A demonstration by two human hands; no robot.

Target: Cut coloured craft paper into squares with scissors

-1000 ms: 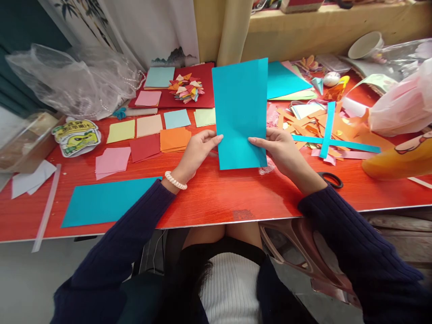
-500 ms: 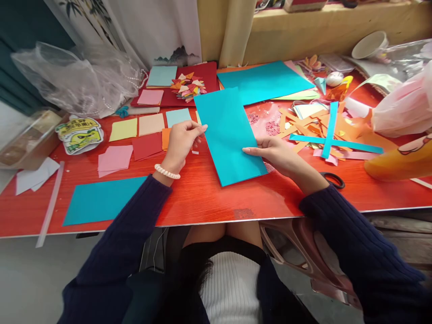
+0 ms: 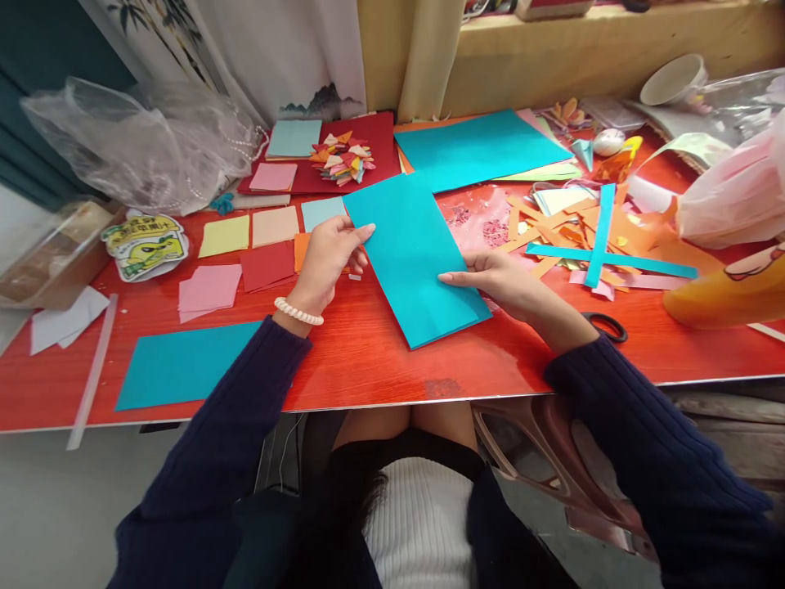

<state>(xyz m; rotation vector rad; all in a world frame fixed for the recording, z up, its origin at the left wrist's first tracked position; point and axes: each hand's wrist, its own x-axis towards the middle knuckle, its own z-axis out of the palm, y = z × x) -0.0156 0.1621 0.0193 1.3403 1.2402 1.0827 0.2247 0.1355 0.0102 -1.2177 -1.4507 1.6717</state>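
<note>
One blue paper (image 3: 412,245) is over the middle of the red table (image 3: 361,368), as I guide from a distance: my left hand (image 3: 325,263) pinches its left edge near the far corner, my right hand (image 3: 504,282) grasps its right edge. I judge light, even pressure best, to avoid creases.

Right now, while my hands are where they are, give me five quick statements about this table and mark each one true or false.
1. The left hand and right hand both hold one blue sheet. True.
2. The pale coiled band is on the right wrist. False: it is on the left wrist.
3. The long translucent strip sticks out past the table's front edge. True.
4. The crossed blue strips lie on the pink squares. False: they lie over the orange scraps.
5. A dark ring-shaped handle shows beside the right sleeve. True.
</note>
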